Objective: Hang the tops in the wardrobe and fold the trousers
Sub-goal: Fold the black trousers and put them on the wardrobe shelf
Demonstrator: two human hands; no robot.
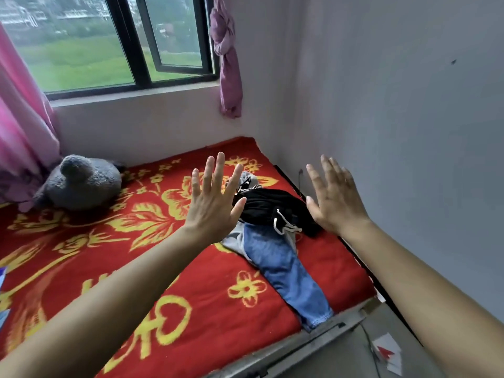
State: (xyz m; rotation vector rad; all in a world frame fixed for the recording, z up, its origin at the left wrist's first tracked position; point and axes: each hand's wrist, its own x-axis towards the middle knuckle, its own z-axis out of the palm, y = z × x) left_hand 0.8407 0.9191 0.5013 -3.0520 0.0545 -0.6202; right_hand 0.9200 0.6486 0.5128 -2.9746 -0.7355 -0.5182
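Left hand [215, 197]: was raised over the bed, back toward the camera, fingers straight and spread, holding nothing.
Right hand [334, 197]: was raised likewise, fingers straight and a little closer together, thumb out, holding nothing.
Hands together: the 2 were held apart with a clear gap between them, and neither touched any cloth.
Forearms: both were bare and reached in from the bottom corners of the view.
Clothes pile: lay on the bed near the right-hand wall, seen in the gap between the hands and below it.
Black garment [261, 205]: sat crumpled on top of the pile, with a white drawstring [281, 223] trailing off its near edge.
Blue trousers [286, 271]: lay under the black piece, 1 leg stretched toward the foot of the bed, its cuff at the mattress edge.
Grey garment [231, 238]: lay under the blue cloth at the left; more grey cloth showed beyond the black piece, and I could not tell whether it was the same item.
Blanket [136, 241]: red with yellow flowers, covered the bed.
Plush toy [81, 184]: grey, lay at the far left of the bed beneath the window.
Bed frame [300, 339]: grey metal rail ran along the near edge.
Window [131, 45]: dark-framed, 1 pane swung ajar, greenery outside.
Pink curtain [21, 118]: hung at the left.
Purple curtain [227, 58]: hung knotted at the window's right side.
Wall [395, 132]: pale and plain on the right.
Cards [387, 353]: white with a red mark, lay on the floor by the bed corner.
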